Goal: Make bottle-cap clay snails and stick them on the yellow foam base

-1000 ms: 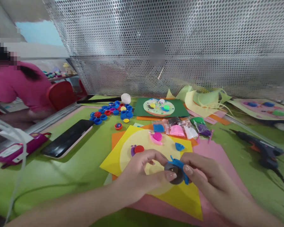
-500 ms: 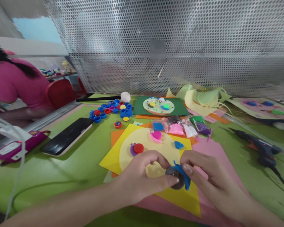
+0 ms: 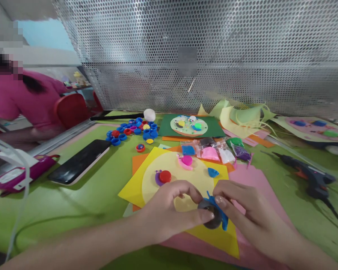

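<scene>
My left hand (image 3: 169, 210) pinches a dark grey bottle cap (image 3: 211, 221) between thumb and forefinger. Along the cap's right edge runs a strip of blue modelling clay (image 3: 224, 217) with a thin stalk at its top. My right hand (image 3: 245, 210) has thumb and forefinger closed on the upper part of that clay. Beneath both hands lies a yellow sheet (image 3: 225, 240) with a pale yellow disc (image 3: 150, 187). On the disc sit a red cap with purple clay (image 3: 165, 176), a pink snail shape (image 3: 186, 161) and a blue clay lump (image 3: 213, 172).
Bagged clay (image 3: 210, 153) lies behind the disc. A glue gun (image 3: 307, 172) rests at right, a phone (image 3: 80, 163) at left. Bottle caps (image 3: 124, 131) are heaped near a green card (image 3: 165, 127). A perforated metal panel (image 3: 214, 33) stands behind; a person in pink (image 3: 25, 97) sits left.
The cap and blue clay have shifted very slightly down and right in my fingers. Both hands keep their grip almost in place. The person at left has moved a little.
</scene>
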Demonstrator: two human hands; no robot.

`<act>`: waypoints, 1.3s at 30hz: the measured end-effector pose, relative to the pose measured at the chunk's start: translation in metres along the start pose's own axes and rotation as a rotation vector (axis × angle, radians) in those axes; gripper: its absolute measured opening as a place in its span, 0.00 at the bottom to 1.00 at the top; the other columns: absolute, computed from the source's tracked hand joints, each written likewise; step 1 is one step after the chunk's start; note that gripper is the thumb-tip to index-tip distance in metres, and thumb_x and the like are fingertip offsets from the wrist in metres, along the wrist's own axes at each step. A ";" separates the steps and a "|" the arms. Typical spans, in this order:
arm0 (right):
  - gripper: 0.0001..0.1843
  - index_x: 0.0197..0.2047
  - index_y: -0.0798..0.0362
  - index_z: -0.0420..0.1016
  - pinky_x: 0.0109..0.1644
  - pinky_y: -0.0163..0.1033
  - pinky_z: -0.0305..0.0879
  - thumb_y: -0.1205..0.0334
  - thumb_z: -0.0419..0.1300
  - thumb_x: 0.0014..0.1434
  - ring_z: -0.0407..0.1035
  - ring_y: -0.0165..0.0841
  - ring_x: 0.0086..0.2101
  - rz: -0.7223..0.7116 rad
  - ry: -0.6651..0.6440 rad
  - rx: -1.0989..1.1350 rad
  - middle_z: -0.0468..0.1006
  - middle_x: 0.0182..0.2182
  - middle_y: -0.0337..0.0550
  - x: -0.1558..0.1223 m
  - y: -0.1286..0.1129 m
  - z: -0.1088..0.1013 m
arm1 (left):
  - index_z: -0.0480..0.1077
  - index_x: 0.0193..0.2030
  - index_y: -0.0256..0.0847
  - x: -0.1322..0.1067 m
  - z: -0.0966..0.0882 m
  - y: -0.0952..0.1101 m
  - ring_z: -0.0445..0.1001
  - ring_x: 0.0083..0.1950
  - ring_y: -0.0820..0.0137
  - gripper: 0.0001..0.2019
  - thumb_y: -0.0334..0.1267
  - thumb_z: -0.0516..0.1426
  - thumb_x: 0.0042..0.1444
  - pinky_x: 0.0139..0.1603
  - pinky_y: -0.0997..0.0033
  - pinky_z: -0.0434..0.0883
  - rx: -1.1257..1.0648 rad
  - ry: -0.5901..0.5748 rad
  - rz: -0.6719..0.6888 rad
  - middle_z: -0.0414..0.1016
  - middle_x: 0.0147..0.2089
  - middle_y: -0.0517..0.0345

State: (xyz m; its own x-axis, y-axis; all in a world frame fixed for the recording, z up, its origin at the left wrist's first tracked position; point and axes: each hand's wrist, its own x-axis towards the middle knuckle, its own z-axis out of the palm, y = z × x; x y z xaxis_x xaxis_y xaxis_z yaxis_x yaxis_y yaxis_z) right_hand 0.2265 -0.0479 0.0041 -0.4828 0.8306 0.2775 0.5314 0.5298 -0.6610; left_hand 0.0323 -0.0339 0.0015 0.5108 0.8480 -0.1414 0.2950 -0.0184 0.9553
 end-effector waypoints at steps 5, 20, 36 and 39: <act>0.16 0.24 0.52 0.54 0.22 0.30 0.50 0.64 0.44 0.64 0.54 0.24 0.20 -0.045 0.007 -0.039 0.60 0.19 0.34 0.002 -0.003 0.001 | 0.66 0.30 0.41 0.000 0.000 0.000 0.66 0.41 0.66 0.12 0.47 0.60 0.47 0.47 0.63 0.60 0.003 -0.005 0.001 0.71 0.36 0.59; 0.15 0.24 0.52 0.53 0.22 0.31 0.49 0.62 0.46 0.64 0.52 0.25 0.20 -0.029 -0.007 -0.085 0.58 0.19 0.33 0.001 -0.001 0.001 | 0.68 0.36 0.42 0.003 -0.005 -0.002 0.67 0.42 0.66 0.13 0.49 0.57 0.51 0.45 0.67 0.60 0.020 0.050 0.013 0.72 0.37 0.60; 0.14 0.26 0.53 0.59 0.22 0.34 0.48 0.65 0.46 0.64 0.54 0.27 0.20 -0.227 0.108 -0.382 0.62 0.20 0.36 0.001 0.001 0.000 | 0.71 0.36 0.39 0.010 -0.005 0.001 0.71 0.37 0.68 0.11 0.42 0.61 0.48 0.35 0.71 0.66 -0.108 0.070 0.006 0.75 0.35 0.56; 0.12 0.27 0.54 0.61 0.23 0.34 0.48 0.61 0.49 0.63 0.56 0.28 0.21 -0.277 0.137 -0.437 0.64 0.21 0.37 -0.001 0.005 0.001 | 0.71 0.36 0.38 0.011 -0.004 0.001 0.73 0.38 0.68 0.10 0.39 0.61 0.48 0.39 0.69 0.68 -0.134 0.058 0.007 0.76 0.37 0.55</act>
State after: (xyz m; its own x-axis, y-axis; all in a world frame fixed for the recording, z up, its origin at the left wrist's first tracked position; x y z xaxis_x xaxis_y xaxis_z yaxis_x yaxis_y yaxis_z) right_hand 0.2291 -0.0460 0.0001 -0.5665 0.6487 0.5082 0.6512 0.7304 -0.2063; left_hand 0.0350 -0.0230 0.0023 0.4637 0.8775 -0.1227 0.1790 0.0429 0.9829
